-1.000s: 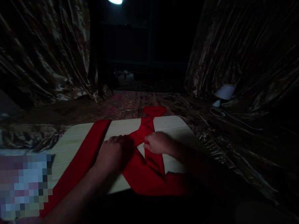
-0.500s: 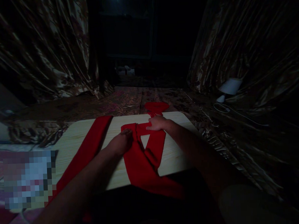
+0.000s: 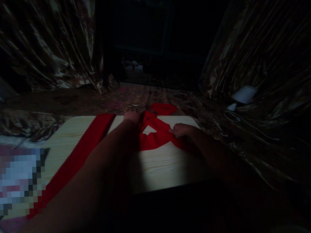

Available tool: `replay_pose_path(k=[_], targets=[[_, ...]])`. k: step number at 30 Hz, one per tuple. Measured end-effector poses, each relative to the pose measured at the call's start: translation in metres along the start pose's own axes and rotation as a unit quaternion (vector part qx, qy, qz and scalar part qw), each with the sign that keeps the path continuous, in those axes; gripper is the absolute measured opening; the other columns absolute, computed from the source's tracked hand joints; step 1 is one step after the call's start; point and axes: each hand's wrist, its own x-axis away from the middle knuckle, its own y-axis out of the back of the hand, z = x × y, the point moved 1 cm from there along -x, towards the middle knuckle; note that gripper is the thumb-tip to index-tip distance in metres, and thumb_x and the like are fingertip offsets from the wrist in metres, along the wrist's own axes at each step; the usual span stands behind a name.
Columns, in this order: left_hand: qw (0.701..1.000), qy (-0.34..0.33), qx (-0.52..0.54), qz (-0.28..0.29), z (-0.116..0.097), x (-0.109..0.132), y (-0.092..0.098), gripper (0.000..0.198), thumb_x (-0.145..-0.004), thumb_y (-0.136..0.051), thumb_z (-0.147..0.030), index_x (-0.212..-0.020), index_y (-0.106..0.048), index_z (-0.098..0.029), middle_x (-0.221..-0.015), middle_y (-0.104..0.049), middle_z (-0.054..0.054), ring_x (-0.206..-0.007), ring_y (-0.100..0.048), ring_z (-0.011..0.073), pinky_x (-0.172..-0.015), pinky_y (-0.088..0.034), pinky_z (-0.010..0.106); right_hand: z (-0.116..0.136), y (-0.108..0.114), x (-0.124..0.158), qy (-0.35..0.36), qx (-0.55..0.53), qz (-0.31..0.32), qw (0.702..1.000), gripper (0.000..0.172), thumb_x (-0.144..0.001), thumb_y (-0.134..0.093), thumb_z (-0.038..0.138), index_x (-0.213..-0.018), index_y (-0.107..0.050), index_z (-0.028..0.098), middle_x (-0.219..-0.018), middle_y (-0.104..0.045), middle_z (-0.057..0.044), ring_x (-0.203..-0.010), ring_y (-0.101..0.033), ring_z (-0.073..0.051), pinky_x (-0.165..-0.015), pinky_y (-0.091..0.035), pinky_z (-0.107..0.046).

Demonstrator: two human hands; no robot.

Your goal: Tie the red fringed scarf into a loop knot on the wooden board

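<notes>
A long red cloth strip [image 3: 158, 138] lies looped on a pale wooden tabletop [image 3: 157, 168], with a small gap inside the loop. At the table's far side, my left hand [image 3: 131, 117] is closed at the loop's upper left; its fingertips are partly hidden. My right hand [image 3: 182, 130] pinches the loop's right side, and cloth trails below it into shadow. Past the far edge, more red cloth [image 3: 164, 109] lies on the patterned cover. Another length of red cloth [image 3: 80, 159] runs diagonally down the table's left part, beside my left forearm.
A small white lamp [image 3: 244, 94] with a looped cable stands at the right. Patterned curtains [image 3: 72, 41] hang on both sides of a dark window area. A blurred-out object [image 3: 21, 177] rests at the table's left. The room is very dim.
My left hand has moved away from me to the far edge with the cloth. My right hand has shifted right and slightly nearer, and the loop has turned and moved off the near table edge.
</notes>
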Motion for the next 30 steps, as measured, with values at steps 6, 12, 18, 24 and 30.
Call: replay_pose_path(k=[6, 12, 18, 24, 30], targets=[[0.998, 0.056, 0.011, -0.005, -0.006, -0.003, 0.001, 0.044, -0.102, -0.042, -0.033, -0.119, -0.063, 0.001, -0.111, -0.069, 0.024, -0.105, -0.065, 0.0283, -0.091, -0.046, 0.039, 0.006, -0.003, 0.005, -0.032, 0.022, -0.137, 0.990, 0.043, -0.097, -0.046, 0.047, -0.108, -0.071, 0.014, -0.111, -0.072, -0.018, -0.102, -0.067, -0.026, -0.082, -0.047, -0.030], [0.997, -0.063, 0.038, -0.019, -0.036, 0.046, -0.001, 0.037, -0.097, -0.044, -0.036, -0.111, -0.071, -0.014, -0.110, -0.072, 0.018, -0.103, -0.067, 0.0282, -0.092, -0.048, 0.036, 0.028, -0.017, 0.004, 0.197, -0.094, -0.275, 0.936, 0.021, -0.091, -0.051, 0.019, -0.101, -0.069, 0.017, -0.106, -0.073, -0.008, -0.101, -0.064, -0.019, -0.092, -0.044, -0.026], [0.990, -0.141, -0.002, 0.021, -0.030, 0.090, -0.014, 0.048, -0.097, -0.038, -0.028, -0.142, -0.054, -0.022, -0.148, -0.053, 0.012, -0.138, -0.044, 0.0343, -0.114, -0.025, 0.062, 0.064, -0.029, 0.010, 0.300, -0.034, -0.166, 0.939, 0.043, -0.089, -0.058, 0.028, -0.131, -0.062, 0.021, -0.124, -0.069, -0.009, -0.114, -0.063, -0.023, -0.099, -0.044, -0.033], [0.988, -0.105, 0.028, 0.105, 0.001, 0.078, -0.024, 0.057, -0.103, -0.017, -0.045, -0.155, -0.035, -0.030, -0.163, -0.032, 0.008, -0.150, -0.025, 0.0334, -0.113, -0.019, 0.069, 0.069, -0.018, 0.012, 0.228, 0.009, -0.085, 0.970, 0.048, -0.083, -0.065, 0.048, -0.123, -0.068, 0.021, -0.116, -0.072, -0.010, -0.104, -0.067, -0.025, -0.083, -0.048, -0.030], [0.981, -0.147, 0.021, 0.128, 0.014, 0.062, -0.035, 0.060, -0.101, -0.018, -0.053, -0.156, -0.033, -0.034, -0.166, -0.026, 0.004, -0.152, -0.019, 0.0306, -0.116, -0.021, 0.063, 0.072, -0.028, 0.014, 0.202, -0.038, -0.058, 0.977, 0.040, -0.085, -0.063, 0.054, -0.111, -0.073, 0.025, -0.107, -0.075, -0.004, -0.091, -0.068, -0.018, -0.070, -0.045, -0.023]])
